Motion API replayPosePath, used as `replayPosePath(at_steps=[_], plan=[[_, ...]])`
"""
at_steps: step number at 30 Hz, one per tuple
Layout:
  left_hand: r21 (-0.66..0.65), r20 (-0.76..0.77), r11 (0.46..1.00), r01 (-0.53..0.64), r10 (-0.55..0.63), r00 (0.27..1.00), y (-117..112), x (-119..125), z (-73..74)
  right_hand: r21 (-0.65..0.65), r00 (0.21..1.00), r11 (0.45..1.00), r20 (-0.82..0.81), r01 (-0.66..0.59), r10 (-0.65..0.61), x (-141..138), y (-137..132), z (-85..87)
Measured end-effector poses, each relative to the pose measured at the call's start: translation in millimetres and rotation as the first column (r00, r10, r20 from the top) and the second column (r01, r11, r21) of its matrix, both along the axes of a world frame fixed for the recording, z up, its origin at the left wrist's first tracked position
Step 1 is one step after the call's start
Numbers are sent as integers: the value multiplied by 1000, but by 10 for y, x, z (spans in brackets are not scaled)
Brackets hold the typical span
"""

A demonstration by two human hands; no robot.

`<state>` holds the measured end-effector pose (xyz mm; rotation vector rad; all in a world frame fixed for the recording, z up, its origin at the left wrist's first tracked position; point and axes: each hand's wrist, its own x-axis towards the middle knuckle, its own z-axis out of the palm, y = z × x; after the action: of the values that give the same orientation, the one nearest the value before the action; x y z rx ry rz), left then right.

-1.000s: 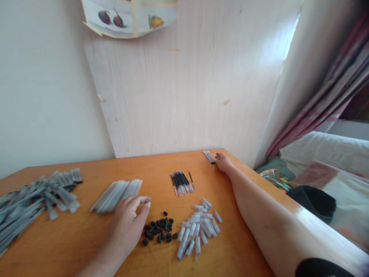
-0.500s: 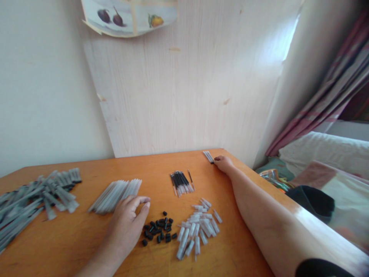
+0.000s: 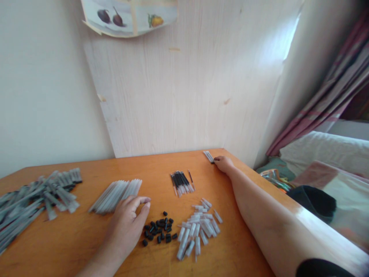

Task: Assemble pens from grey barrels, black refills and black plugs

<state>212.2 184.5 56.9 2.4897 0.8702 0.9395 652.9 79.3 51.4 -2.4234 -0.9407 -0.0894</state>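
Note:
My right hand (image 3: 224, 164) reaches to the far right of the table, fingers closed at the black end of a small row of white pens (image 3: 208, 156); its fingertips are partly hidden. My left hand (image 3: 131, 215) rests on the table, loosely curved, thumb and index finger a little apart with nothing visible between them. Beside it lie clear white pen barrels (image 3: 115, 196), partly covered by the hand, and small black caps (image 3: 160, 227). Ink refills (image 3: 181, 181) with black shafts lie mid-table. Nearer me spreads a heap of short translucent pieces (image 3: 198, 227).
A large pile of clear pens with black ends (image 3: 57, 188) covers the left of the orange wooden table (image 3: 155, 169). The wall panel (image 3: 184, 96) stands behind the back edge. Beyond the right edge sit a black container (image 3: 313, 202) and a bed with bedding (image 3: 346, 173).

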Motion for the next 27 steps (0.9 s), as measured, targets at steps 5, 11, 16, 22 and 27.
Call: replayPosePath(at_steps=[5,11,16,22,27], plan=[[0,5,1000,4,-4,1000,-2,-7,-14,6,1000,1000,6,0,0,51,18,-38],[4,12,1000,-13,12,1000,1,1,-8,12,1000,1000,-4,17,-17,175,74,-108],[13,7,1000,-7,7,1000,4,8,-6,27,998,998,-29,55,-54,267,98,-157],[5,8,1000,-8,8,1000,-4,7,0,30,996,997,-42,77,-76,265,89,-169],[8,17,1000,-12,12,1000,-7,5,6,8,998,998,-33,63,-63,231,83,-157]])
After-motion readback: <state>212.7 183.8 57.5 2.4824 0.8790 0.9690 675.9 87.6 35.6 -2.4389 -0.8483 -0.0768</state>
